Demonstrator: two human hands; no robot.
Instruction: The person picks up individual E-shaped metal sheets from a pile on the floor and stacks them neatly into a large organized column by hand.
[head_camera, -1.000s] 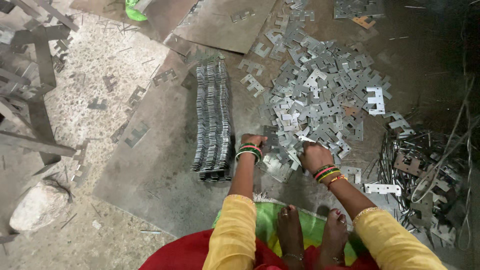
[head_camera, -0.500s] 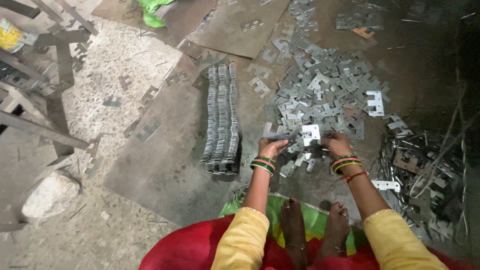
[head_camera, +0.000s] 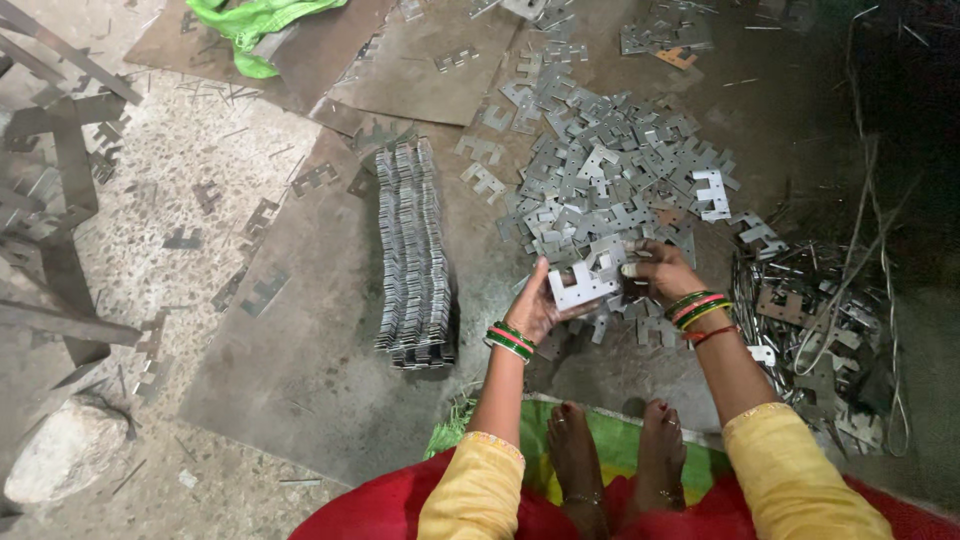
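My left hand (head_camera: 532, 305) and right hand (head_camera: 662, 270) pinched a notched metal plate (head_camera: 585, 283) between them; its stamped edges looked sharp enough to nick my fingers.

I hold a plate (head_camera: 583, 283) between my left hand (head_camera: 535, 305) and right hand (head_camera: 660, 272), above my feet (head_camera: 615, 455). The loose pile (head_camera: 610, 175) lies at twelve o'clock from it. The stacked row (head_camera: 412, 258) stands at nine o'clock. Scrap (head_camera: 820, 320) lies at three o'clock, a stone (head_camera: 65, 450) at eight.
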